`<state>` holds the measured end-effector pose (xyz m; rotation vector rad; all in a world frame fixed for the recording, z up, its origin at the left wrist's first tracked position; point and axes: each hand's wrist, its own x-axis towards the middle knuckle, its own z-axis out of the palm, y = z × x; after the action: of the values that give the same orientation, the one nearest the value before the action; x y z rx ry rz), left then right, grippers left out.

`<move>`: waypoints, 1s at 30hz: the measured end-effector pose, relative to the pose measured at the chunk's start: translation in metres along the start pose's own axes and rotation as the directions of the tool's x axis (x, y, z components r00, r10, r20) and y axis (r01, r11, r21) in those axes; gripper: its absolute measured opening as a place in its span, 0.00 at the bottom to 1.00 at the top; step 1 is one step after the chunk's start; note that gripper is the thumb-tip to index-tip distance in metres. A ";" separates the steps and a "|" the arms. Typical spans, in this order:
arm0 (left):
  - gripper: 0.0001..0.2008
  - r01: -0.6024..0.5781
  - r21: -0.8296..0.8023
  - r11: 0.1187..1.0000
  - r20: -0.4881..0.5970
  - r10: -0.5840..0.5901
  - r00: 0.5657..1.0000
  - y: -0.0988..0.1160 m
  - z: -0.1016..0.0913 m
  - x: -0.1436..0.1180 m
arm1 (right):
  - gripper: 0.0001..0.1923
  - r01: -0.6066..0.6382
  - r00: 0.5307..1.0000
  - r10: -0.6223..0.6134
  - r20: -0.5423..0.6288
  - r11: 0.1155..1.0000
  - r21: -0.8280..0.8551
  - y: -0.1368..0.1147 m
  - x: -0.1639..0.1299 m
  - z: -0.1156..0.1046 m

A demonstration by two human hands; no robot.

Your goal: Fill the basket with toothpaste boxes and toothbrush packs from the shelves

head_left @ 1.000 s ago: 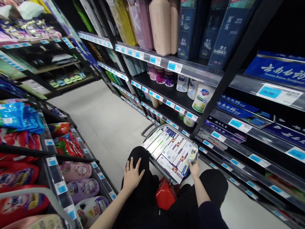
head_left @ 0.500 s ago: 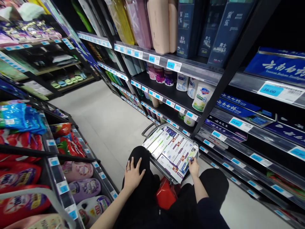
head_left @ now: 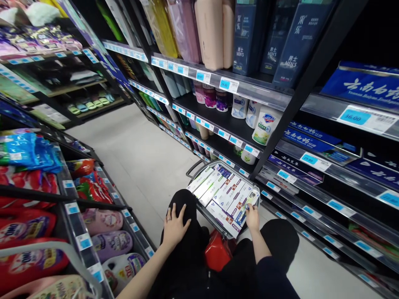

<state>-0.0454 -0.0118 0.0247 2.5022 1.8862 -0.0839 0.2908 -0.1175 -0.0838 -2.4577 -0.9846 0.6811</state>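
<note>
My left hand (head_left: 175,226) lies on my left knee (head_left: 183,203) with its fingers spread and a ring on one of them. At the near right side of a grey basket (head_left: 204,214), my right hand (head_left: 252,217) has its fingers curled together. A small bluish thing shows at its fingertips, too small to name. Beside those fingers is a box (head_left: 241,215) with a blue and green print. White toothpaste boxes (head_left: 222,197) with green, purple and brown marks fill the basket in rows.
Toothpaste shelves (head_left: 314,162) rise at the right, and body wash bottles (head_left: 212,37) stand on shelves ahead. Detergent bottles (head_left: 34,253) and bagged goods (head_left: 28,153) line the left. A red object (head_left: 217,251) is between my legs. Pale floor (head_left: 134,145) runs along the aisle.
The view has shifted very slightly. Both hands stay almost where they were, the left on the knee and the right at the basket's edge.
</note>
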 end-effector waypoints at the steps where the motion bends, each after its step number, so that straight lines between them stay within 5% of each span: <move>1: 0.30 0.001 -0.002 1.000 0.001 -0.001 1.000 0.000 0.000 0.000 | 0.22 -0.010 1.000 0.010 0.002 1.000 0.001 0.000 0.000 0.000; 11: 0.30 -0.002 0.013 1.000 0.000 0.002 1.000 0.000 0.000 0.001 | 0.21 -0.021 0.999 0.024 0.030 0.997 -0.071 -0.006 -0.002 -0.004; 30: 0.30 0.010 0.051 0.999 0.008 -0.011 1.000 0.000 0.001 0.002 | 0.21 -0.025 0.999 0.029 -0.027 0.990 0.139 -0.013 -0.006 -0.015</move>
<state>-0.0449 -0.0096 0.0240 2.5197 1.9183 -0.1440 0.2887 -0.1161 -0.0630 -2.3565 -0.8642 0.6963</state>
